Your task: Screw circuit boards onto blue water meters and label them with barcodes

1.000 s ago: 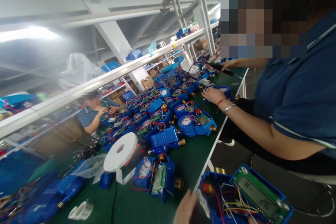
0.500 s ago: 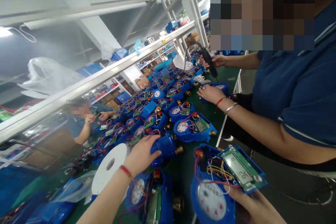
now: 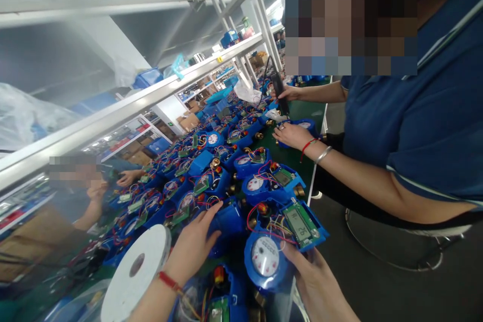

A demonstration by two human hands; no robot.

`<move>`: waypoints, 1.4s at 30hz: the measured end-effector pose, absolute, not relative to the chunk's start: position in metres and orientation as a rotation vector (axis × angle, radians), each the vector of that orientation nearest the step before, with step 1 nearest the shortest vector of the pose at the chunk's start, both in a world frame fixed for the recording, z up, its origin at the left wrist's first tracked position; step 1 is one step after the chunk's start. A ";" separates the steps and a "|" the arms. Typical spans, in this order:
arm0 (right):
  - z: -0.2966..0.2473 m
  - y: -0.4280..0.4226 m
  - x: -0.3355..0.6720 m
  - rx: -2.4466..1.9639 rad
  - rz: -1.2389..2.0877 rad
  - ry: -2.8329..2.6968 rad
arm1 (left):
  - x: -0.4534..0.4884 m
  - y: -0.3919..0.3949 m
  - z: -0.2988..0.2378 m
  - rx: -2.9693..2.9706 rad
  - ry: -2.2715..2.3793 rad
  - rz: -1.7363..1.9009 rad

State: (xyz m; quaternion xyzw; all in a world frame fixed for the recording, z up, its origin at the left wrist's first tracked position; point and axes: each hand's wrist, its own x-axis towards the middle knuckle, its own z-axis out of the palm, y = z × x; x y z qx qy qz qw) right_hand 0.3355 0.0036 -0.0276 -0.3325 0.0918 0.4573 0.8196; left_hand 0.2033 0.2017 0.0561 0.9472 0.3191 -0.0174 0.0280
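My right hand point(image 3: 317, 271) grips a blue water meter point(image 3: 260, 279) from its lower right side, thumb near the wires. This meter has a round white dial, coloured wires and a green circuit board point(image 3: 319, 234) whose display shows digits. My left hand point(image 3: 194, 239), fingers stretched and thumb apart, lies against the left edge of another blue water meter point(image 3: 230, 221); whether it presses there I cannot tell. Below, between my hands, stands a further open meter point(image 3: 236, 287) with a green board, cut off by the frame's lower edge.
Many wired blue meters point(image 3: 211, 139) crowd the green bench. A white reel point(image 3: 151, 246) is beside my left forearm. At right, a co-worker's hand point(image 3: 292, 136) touches a meter while the other holds a black tool point(image 3: 279, 93). Another person point(image 3: 81, 201) works across the bench.
The meter in my right hand has moved left and up, closer to the meters on the bench. My left hand's fingers have drawn back leftward on the other meter. The view has shifted.
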 end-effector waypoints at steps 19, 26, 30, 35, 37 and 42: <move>-0.024 0.025 0.318 -0.770 0.974 0.126 | 0.212 0.171 0.088 2.866 0.900 0.089; -0.020 0.017 0.319 -0.734 1.005 0.070 | 0.174 0.149 0.093 2.801 1.016 0.183; -0.020 0.016 0.322 -0.772 1.056 0.099 | 0.115 0.151 0.097 2.613 1.229 0.438; -0.020 0.020 0.312 -0.846 1.041 0.099 | 0.069 0.147 0.068 2.217 1.290 0.463; -0.019 0.019 0.307 -0.857 1.032 0.080 | 0.068 0.144 0.051 2.086 1.235 0.440; -0.021 0.010 0.300 -0.898 0.993 0.015 | 0.082 0.139 0.027 2.013 1.119 0.451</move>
